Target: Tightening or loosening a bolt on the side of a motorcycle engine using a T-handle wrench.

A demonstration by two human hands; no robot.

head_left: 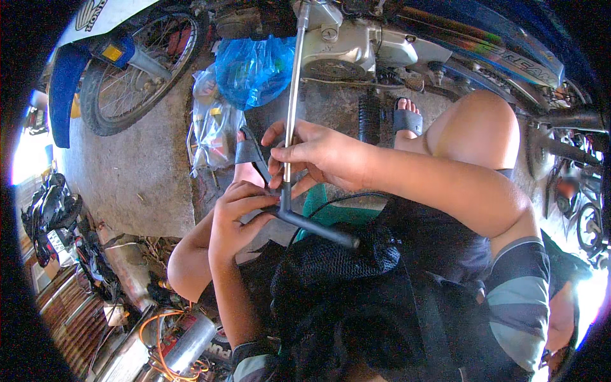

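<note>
A long wrench with a chrome shaft point(292, 95) and a black bent handle point(318, 229) runs from the silver engine housing point(334, 54) down toward my lap. My right hand point(313, 155) grips the chrome shaft just above the black part, thumb across it and some fingers loosely curled. Below it, my left hand point(238, 216) holds the black handle near the bend with thumb and fingers. Where the top of the shaft meets the motorcycle, the contact is too small to make out.
A blue motorcycle with its front wheel point(140, 102) stands ahead. A blue plastic bag point(254, 70) and a clear bag of parts point(216, 134) lie on concrete point(133, 184) beside my sandalled feet. A silver cylinder point(191, 340) with orange hose sits lower left, near dark scrap parts point(60, 216).
</note>
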